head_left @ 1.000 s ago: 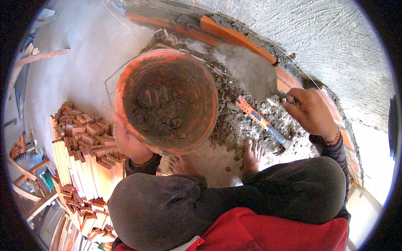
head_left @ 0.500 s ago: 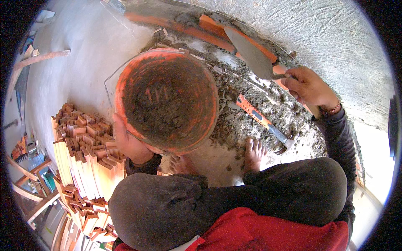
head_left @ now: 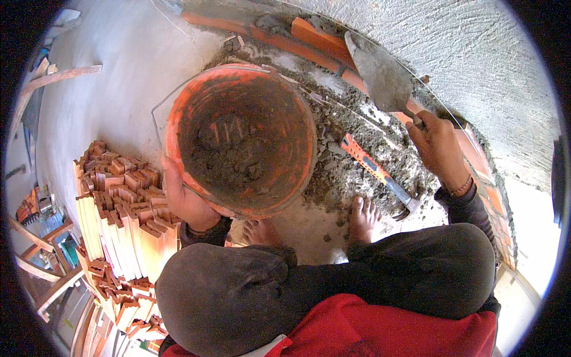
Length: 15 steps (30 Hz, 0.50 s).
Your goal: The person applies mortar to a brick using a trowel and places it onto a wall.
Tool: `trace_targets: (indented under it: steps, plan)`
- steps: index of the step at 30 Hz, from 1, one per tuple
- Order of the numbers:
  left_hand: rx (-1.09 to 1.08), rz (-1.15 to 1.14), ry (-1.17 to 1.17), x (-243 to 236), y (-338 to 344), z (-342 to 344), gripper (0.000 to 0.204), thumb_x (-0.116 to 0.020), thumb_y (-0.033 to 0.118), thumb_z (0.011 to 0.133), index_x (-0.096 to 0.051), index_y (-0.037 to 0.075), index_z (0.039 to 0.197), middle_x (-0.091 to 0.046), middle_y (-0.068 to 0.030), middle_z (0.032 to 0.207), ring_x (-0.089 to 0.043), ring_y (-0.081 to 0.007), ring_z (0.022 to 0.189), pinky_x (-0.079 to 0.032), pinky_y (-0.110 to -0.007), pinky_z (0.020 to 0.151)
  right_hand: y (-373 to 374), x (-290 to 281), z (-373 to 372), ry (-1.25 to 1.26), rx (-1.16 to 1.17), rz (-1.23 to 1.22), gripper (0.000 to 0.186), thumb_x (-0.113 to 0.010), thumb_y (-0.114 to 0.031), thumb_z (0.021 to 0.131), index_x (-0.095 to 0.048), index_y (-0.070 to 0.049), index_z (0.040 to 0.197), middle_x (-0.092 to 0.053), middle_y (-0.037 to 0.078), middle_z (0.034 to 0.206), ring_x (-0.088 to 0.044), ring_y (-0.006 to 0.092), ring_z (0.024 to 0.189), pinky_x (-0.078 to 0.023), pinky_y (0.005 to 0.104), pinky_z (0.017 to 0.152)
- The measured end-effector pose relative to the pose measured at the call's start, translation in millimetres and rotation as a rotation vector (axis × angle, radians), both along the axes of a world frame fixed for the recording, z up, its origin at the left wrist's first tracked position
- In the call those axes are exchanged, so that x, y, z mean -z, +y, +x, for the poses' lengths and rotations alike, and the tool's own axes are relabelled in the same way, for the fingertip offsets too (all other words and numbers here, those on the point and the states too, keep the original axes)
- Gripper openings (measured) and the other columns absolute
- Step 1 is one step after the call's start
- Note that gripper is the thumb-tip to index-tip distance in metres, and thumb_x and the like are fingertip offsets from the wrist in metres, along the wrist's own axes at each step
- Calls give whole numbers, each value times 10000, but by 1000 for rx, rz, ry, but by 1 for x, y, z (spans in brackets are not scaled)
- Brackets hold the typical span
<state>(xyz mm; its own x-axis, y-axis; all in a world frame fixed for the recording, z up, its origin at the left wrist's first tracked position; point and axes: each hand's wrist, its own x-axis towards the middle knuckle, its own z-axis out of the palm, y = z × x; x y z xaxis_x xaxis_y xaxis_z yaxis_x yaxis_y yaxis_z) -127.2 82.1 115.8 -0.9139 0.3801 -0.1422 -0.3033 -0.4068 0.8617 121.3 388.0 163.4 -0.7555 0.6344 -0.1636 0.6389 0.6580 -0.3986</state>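
My left hand (head_left: 187, 196) grips the near-left side of a dirty orange bucket (head_left: 185, 101), which has a wire handle and lumpy grey mortar (head_left: 238, 160) low inside it. My right hand (head_left: 440, 146) holds a pointed trowel by its handle; the grey blade (head_left: 380, 74) is over the low course of orange bricks (head_left: 324, 38) along the textured wall, beside a taut string line. Below the trowel, a claw hammer (head_left: 369, 160) with an orange-and-black handle lies on mortar rubble (head_left: 339, 125), near my bare right foot (head_left: 364, 220).
A tall pile of terracotta pieces (head_left: 122, 208) stands close at my left, with pale wooden planks (head_left: 56, 78) and clutter beyond it at the far left. The rough grey wall (head_left: 476, 53) runs along the upper right. My bent knees (head_left: 220, 297) fill the lower middle.
The trowel blade has moved upward along the brick course towards the string line. My right hand rose, then came down a little. My left hand has stayed on the bucket.
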Motion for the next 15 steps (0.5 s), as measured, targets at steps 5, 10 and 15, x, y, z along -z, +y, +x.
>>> trace_targets:
  steps: [5,10,15]
  plan:
    - [65,110,-97,-9,11,2,589,-245,404,1054,-471,-46,1357,-521,-175,1384,-493,-323,1274,-324,-449,1125,-10,-36,-5,-60,-260,-52,225,-658,-218,878,-624,4,859,-613,234,714,-615,415,681,-487,468,637]
    - [7,44,-60,-8,-2,-1,545,-280,350,1057,-470,-73,1344,-538,-164,1359,-527,-277,1235,-379,-409,1074,15,-71,-61,-174,-623,-549,241,-641,-243,893,-615,-10,836,-558,128,634,-545,236,544,-442,359,534]
    - [-55,106,-67,-12,14,1,487,-328,294,1056,-529,-95,1268,-610,-156,1254,-600,-233,1126,-462,-359,978,56,-36,-92,-192,-267,-609,274,-564,-304,955,-668,-74,1062,-559,-18,661,-523,85,518,-423,256,445]
